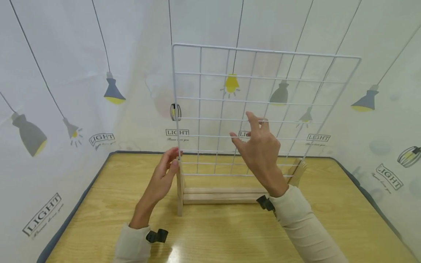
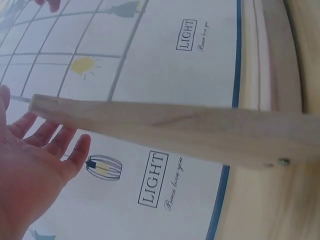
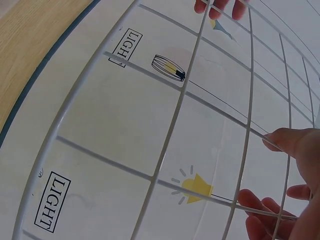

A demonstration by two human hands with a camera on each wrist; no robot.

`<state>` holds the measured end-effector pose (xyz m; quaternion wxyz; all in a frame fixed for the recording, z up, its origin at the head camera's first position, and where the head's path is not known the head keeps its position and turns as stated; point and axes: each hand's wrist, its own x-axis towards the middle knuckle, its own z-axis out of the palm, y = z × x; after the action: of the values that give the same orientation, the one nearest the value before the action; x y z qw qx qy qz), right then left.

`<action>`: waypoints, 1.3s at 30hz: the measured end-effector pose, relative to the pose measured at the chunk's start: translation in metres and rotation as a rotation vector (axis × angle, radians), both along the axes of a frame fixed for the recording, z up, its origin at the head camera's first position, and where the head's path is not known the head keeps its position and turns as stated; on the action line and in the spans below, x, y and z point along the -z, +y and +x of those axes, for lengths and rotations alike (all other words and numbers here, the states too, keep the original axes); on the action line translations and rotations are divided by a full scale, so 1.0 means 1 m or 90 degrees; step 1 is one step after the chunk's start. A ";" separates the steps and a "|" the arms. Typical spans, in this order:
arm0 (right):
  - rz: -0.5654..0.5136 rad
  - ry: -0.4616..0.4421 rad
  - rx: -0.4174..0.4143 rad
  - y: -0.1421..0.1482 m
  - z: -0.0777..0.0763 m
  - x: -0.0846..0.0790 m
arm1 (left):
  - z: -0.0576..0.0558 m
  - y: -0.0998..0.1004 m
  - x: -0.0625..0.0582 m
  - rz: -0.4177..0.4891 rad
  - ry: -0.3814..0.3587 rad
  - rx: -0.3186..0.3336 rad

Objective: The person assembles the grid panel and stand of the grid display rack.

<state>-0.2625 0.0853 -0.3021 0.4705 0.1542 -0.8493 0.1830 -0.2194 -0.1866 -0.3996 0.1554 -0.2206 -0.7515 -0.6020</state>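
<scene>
A white wire grid panel stands upright, leaning slightly, in a pale wooden stand on the table. My left hand is at the top of the stand's left post, beside the panel's lower left edge. Its fingers are relaxed, and several fingertips touch or pass behind the wooden post. Higher up, my right hand holds the middle of the panel. Its thumb and curled fingers are at the wires. The exact finger contact is hard to see.
The yellow wood-grain table has a dark blue edge along the back. Behind and beside it hangs a pale backdrop printed with lamps and the word LIGHT. Small black wrist mounts sit on both sleeves.
</scene>
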 end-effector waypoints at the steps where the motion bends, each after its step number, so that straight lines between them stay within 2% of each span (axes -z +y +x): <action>1: 0.000 0.001 0.000 0.000 0.000 0.000 | -0.002 0.002 -0.003 0.014 0.012 0.000; 6: 0.003 0.000 -0.002 0.000 0.001 0.001 | -0.013 0.018 -0.013 0.090 0.083 -0.013; 10: 0.005 0.002 0.002 -0.001 0.001 0.003 | -0.022 0.031 -0.015 0.137 0.112 -0.046; 16: 0.010 -0.001 0.002 -0.002 0.001 0.006 | -0.026 0.043 -0.014 0.173 0.109 -0.114; 21: 0.007 -0.008 0.003 -0.003 0.001 0.010 | -0.027 0.049 -0.010 0.172 0.118 -0.160; 30: 0.012 -0.011 -0.005 -0.001 0.003 0.011 | -0.026 0.055 -0.010 0.191 0.126 -0.208; 34: 0.025 -0.040 -0.027 0.003 0.006 0.011 | -0.024 0.056 -0.010 0.189 0.111 -0.216; 39: 0.032 -0.099 -0.101 0.014 0.012 0.005 | -0.023 0.057 -0.009 0.181 0.095 -0.228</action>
<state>-0.2506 0.0994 -0.3075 0.3833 0.2182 -0.8726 0.2100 -0.2421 -0.1301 -0.3902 0.3442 -0.1038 -0.6728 -0.6466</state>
